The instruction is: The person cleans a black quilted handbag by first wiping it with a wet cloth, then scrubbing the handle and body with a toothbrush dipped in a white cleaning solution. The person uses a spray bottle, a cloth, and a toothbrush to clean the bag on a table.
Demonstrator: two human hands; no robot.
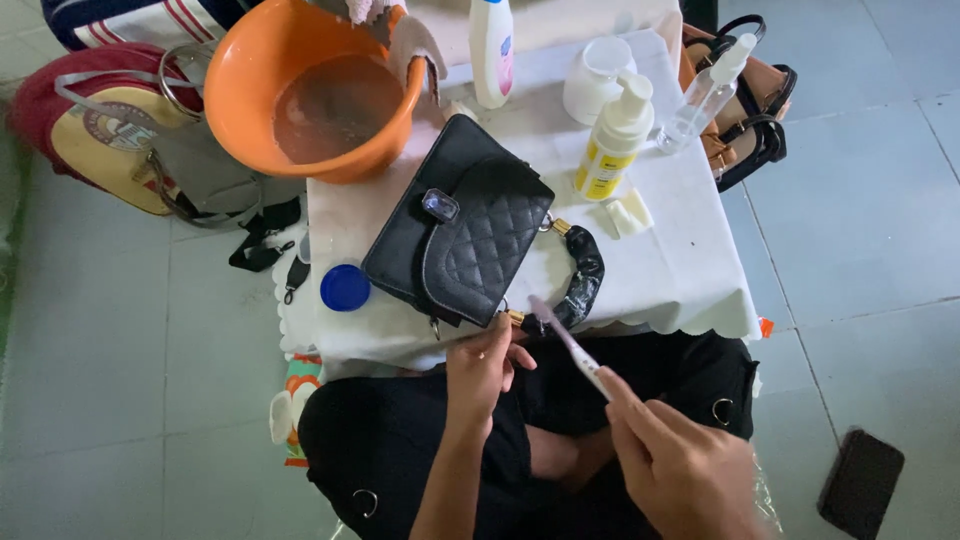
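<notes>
our left hand (482, 362) pinching the bag (462, 222) at the table (690, 270) edge, right hand (680, 462) gripping a toothbrush (568, 342), open floor (860, 230) right

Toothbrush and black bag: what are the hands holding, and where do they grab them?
The right hand holds the toothbrush by the end of its handle. The left hand has its grip on the black bag at its lower corner, where the handle joins.

A white pump bottle (614, 137) with a yellow label was set beside a clear spray bottle (705, 93); a white bottle (491, 50) with a pink-and-blue label was stood behind.
</notes>
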